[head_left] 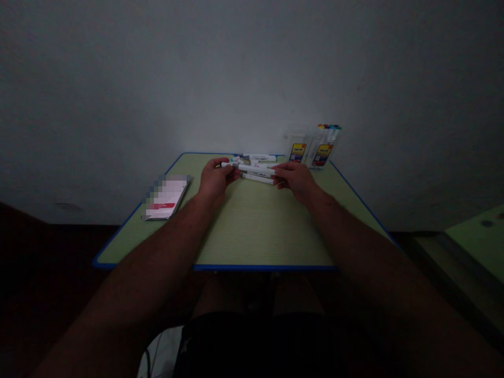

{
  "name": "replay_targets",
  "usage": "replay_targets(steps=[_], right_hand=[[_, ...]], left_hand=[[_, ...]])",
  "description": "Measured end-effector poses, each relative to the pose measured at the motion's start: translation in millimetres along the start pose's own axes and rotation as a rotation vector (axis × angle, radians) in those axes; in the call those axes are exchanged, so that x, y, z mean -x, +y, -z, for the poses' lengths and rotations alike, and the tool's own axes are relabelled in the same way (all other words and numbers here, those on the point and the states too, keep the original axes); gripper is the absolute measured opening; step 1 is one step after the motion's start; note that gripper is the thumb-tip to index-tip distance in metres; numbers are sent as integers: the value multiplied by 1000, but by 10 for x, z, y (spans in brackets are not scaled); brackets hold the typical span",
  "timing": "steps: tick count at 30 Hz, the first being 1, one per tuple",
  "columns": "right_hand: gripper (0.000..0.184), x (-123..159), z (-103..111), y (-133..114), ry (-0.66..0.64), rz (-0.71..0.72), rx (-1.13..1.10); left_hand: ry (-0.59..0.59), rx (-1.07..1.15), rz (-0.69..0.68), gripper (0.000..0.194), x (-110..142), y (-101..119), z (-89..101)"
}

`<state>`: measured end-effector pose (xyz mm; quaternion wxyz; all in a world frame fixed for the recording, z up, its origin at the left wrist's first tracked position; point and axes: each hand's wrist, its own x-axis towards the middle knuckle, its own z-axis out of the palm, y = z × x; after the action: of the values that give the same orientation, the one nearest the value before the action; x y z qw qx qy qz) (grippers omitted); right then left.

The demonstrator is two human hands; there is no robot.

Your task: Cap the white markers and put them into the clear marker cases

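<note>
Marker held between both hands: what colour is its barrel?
The marker barrel is white, seen best in the head view.

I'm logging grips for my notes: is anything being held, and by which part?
A white marker, held near both ends: the left hand has its left end, the right hand its right.

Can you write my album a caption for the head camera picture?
Left hand and right hand hold a white marker above a green table.
</note>
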<state>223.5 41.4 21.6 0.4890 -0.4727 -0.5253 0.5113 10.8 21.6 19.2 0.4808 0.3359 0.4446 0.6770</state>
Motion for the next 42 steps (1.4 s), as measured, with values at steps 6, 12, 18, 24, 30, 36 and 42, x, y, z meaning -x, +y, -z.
replay_targets(steps=[6,12,18,24,30,36,42], right_hand=[[8,6,4,6,-17,6,-1],[7,11,23,4,-19,17,-15],[9,-19,35,17,3,24,-40],[11,-57,54,57,68,-51,30],[12,-76,48,109,51,-117,118],[14,-74,47,107,53,-121,156],[14,-73,56,106,67,-100,159]], left_hand=[[-28,-20,1,21,5,-6,-10],[-65,-35,4,19,17,-6,-6],[-101,-60,-22,19,-3,-28,16],[-251,-20,-87,24,42,-43,1],[-423,-63,-121,30,104,-86,-39],[-436,-72,-97,27,114,-102,-55],[-405,-58,-104,27,107,-102,-59]])
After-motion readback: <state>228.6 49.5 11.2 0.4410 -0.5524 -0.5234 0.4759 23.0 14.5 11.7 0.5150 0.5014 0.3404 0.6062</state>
